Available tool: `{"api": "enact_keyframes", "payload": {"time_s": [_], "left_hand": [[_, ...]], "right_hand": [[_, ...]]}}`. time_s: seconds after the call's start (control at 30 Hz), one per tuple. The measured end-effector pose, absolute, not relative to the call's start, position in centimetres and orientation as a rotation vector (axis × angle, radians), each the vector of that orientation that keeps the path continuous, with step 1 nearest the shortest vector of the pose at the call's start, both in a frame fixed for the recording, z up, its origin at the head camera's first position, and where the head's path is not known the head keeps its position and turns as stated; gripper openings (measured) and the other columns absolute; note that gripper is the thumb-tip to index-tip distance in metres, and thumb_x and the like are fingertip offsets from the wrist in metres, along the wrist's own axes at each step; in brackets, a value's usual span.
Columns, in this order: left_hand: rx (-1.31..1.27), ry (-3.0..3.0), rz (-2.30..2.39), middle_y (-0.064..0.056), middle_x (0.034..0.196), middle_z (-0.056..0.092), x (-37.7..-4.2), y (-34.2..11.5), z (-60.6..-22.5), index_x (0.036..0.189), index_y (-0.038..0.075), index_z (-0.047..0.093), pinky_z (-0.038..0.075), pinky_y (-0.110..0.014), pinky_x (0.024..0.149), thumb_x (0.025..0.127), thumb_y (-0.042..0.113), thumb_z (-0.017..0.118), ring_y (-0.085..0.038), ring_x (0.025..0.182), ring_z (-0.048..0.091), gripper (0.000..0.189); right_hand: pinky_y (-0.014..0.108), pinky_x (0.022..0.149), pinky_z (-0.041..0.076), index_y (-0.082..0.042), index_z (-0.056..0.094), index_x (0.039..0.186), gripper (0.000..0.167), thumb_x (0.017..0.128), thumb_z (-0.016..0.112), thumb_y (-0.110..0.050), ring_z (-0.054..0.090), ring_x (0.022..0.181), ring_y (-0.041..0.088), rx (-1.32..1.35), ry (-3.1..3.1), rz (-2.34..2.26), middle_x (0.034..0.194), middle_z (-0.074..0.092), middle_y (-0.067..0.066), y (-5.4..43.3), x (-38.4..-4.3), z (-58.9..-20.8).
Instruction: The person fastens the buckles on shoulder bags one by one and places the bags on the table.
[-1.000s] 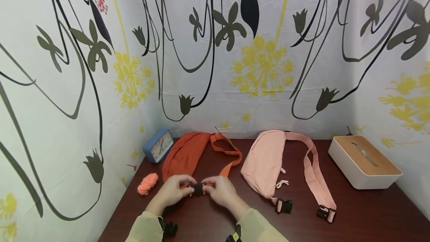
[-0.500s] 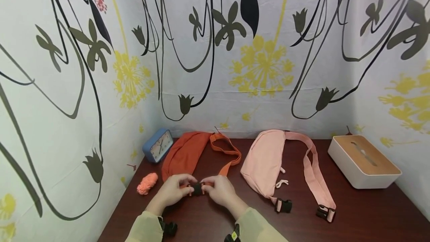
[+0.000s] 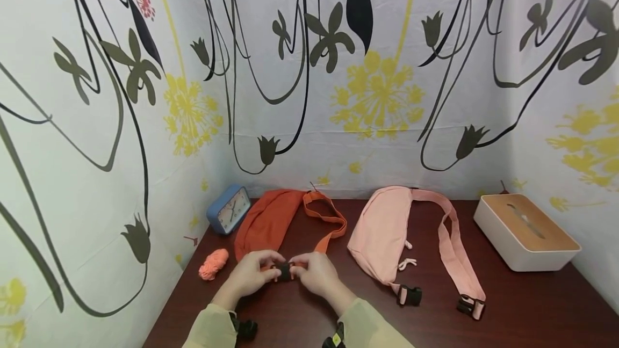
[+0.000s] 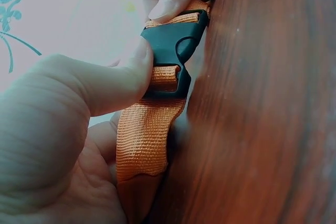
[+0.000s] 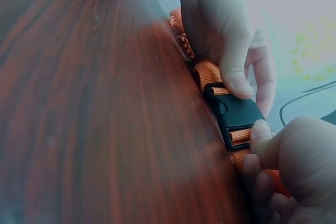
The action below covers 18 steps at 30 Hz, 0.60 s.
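A black side-release buckle (image 4: 165, 43) joins the two ends of an orange strap (image 4: 144, 135), and its halves sit together. In the head view, my left hand (image 3: 251, 275) pinches the buckle's left end, thumb on its face. At the opposite end, my right hand (image 3: 319, 275) pinches the buckle and webbing between thumb and fingers. The strap belongs to the orange waist bag (image 3: 268, 219) lying just beyond my hands. From the right wrist view, the buckle's flat face (image 5: 241, 111) shows between both thumbs; the fingers underneath are partly hidden.
A pink waist bag (image 3: 382, 230) lies to the right, its buckle halves (image 3: 410, 296) apart. A tissue box (image 3: 524, 235) stands at the far right. On the left are a blue alarm clock (image 3: 228, 209) and a coral yarn bundle (image 3: 213, 263). Patterned cloth walls enclose the table.
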<state>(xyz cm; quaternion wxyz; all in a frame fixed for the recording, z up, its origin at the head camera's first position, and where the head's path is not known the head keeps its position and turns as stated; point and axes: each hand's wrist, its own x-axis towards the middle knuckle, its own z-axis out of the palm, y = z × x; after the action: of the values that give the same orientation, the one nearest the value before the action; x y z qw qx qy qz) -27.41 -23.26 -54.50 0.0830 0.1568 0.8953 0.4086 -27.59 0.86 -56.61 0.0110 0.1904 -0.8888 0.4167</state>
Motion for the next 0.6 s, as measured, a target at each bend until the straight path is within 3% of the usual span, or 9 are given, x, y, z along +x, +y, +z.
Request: {"api": "enact_keyframes", "payload": {"time_s": [0.4, 0.6], "left_hand": [[0.485, 2.679, 1.190, 0.008, 0.083, 0.070, -27.42, -23.25, -54.41, 0.120, 0.036, 0.078, 0.047, -0.029, 0.068, 0.102, 0.028, 0.080, -0.013, 0.071, 0.062, 0.020], [0.488, 2.673, 1.201, 0.007, 0.084, 0.069, -27.42, -23.43, -54.60, 0.119, 0.035, 0.078, 0.046, -0.029, 0.067, 0.102, 0.030, 0.081, -0.014, 0.071, 0.061, 0.018]], "right_hand": [[0.027, 0.078, 0.052, -0.029, 0.087, 0.109, 0.010, 0.103, 0.080, -0.028, 0.065, 0.083, 0.001, 0.600, -2.768, 1.325, 0.106, 0.083, -0.013, 1.16, -27.54, -56.74], [0.030, 0.084, 0.057, -0.029, 0.086, 0.111, 0.011, 0.102, 0.080, -0.028, 0.072, 0.095, 0.004, 0.638, -2.748, 1.292, 0.110, 0.084, -0.010, 1.15, -27.49, -56.95]]}}
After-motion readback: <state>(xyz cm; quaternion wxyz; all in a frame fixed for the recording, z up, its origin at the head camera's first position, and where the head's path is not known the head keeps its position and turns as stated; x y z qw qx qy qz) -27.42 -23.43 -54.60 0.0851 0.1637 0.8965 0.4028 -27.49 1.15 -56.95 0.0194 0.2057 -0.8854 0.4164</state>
